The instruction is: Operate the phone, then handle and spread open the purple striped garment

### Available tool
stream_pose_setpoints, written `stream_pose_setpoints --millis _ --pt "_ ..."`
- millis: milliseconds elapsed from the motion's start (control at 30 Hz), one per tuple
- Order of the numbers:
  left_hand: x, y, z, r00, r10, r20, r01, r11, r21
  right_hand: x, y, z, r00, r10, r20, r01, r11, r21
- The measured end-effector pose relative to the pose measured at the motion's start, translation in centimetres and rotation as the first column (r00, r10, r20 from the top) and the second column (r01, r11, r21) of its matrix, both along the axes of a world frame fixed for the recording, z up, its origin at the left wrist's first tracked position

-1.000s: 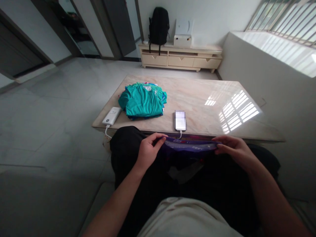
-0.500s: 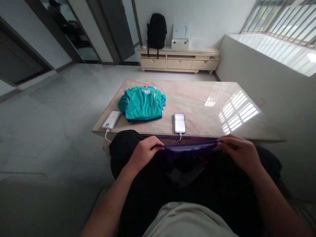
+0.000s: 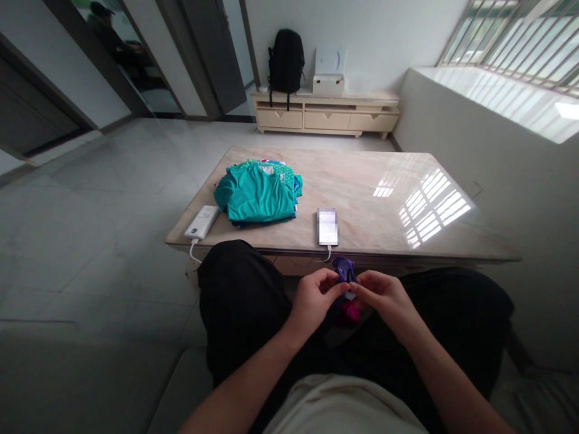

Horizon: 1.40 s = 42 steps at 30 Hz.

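Observation:
A purple garment with a pink-red part hangs bunched between my hands, over my lap; its exact kind is hard to make out. My left hand pinches the near side of its band between thumb and fingers. From the other side my right hand pinches it too, the two thumbs almost touching. Beyond them on the table lies a phone with a lit, blurred screen. Left of the phone, a folded green shirt tops a pile of clothes.
The marble-look table has its front edge just past my knees. A white power bank with a cable lies at its left corner. Farther back, a low cabinet carries a black backpack and a white box. A person sits beyond the opening.
My hands have come together from far apart, so the purple band, stretched wide before, is now bunched between them. The pile and the phone stay where they were.

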State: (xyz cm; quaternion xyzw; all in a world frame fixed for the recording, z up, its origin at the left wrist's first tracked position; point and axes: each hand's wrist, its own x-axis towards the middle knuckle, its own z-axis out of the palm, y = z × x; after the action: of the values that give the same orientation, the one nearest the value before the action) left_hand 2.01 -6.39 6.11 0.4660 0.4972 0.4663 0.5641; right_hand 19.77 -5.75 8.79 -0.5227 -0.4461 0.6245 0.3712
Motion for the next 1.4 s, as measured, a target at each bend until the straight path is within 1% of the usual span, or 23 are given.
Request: stream_pose_setpoints --millis 100,167,267,333,433,533,700,833,933,1033,1133,1267,1400 --pt "-0.1 -0.2 0.0 1.000 -0.014 -0.026 0.015 0.998 0.058 -0.1 0.0 -0.5 0.999 -0.043 -0.016 0.043 0.999 -0.029" --pt "-0.2 -0.3 0.0 0.994 -0.012 -0.106 0.027 0.990 0.139 0.0 -0.1 -0.7 0.998 -0.055 -0.006 0.055 0.997 -0.054" --pt "-0.3 -0.5 0.1 0.974 0.029 -0.223 0.031 0.965 0.261 0.0 -0.2 -1.0 0.998 -0.068 -0.014 0.067 0.994 -0.083" --pt "-0.2 -0.7 0.2 0.959 0.069 -0.275 0.034 0.934 0.355 -0.1 -0.3 -1.1 0.996 -0.079 -0.046 0.073 0.991 -0.112" --pt "-0.1 -0.8 0.3 0.925 0.138 -0.353 0.058 0.869 0.492 -0.1 -0.3 -1.4 0.985 -0.088 -0.148 0.060 0.981 -0.183" --pt "-0.1 -0.9 0.0 0.894 0.181 -0.410 0.090 0.823 0.560 0.0 -0.3 -1.8 0.971 -0.090 -0.223 0.032 0.967 -0.251" --pt "-0.4 -0.9 -0.2 0.883 0.189 -0.430 0.126 0.787 0.603 0.2 -0.3 -2.2 0.946 -0.094 -0.310 -0.018 0.940 -0.340" --pt "-0.6 -1.0 -0.1 0.889 0.175 -0.423 0.132 0.787 0.603 0.2 -0.4 -2.2 0.905 -0.134 -0.403 -0.039 0.918 -0.394" --pt "-0.6 -1.1 0.0 0.912 0.156 -0.378 0.108 0.799 0.591 0.1 -0.5 -2.1 0.879 -0.165 -0.447 -0.046 0.904 -0.425" --pt "-0.5 -1.2 0.1 0.933 0.163 -0.321 0.060 0.809 0.584 0.0 -0.6 -2.0 0.865 -0.181 -0.467 -0.047 0.899 -0.435" --pt "-0.4 -1.2 0.1 0.936 0.189 -0.296 0.028 0.799 0.601 -0.2 -0.6 -1.9 0.861 -0.197 -0.470 -0.028 0.903 -0.429" --pt "-0.4 -1.5 0.1 0.916 0.217 -0.337 0.057 0.762 0.645 -0.4 -0.8 -1.9 0.858 -0.219 -0.464 0.003 0.907 -0.422" --pt "-0.3 -1.6 0.0 0.898 0.228 -0.376 0.090 0.741 0.665 -0.5 -0.9 -2.0 0.849 -0.242 -0.470 0.022 0.904 -0.426"
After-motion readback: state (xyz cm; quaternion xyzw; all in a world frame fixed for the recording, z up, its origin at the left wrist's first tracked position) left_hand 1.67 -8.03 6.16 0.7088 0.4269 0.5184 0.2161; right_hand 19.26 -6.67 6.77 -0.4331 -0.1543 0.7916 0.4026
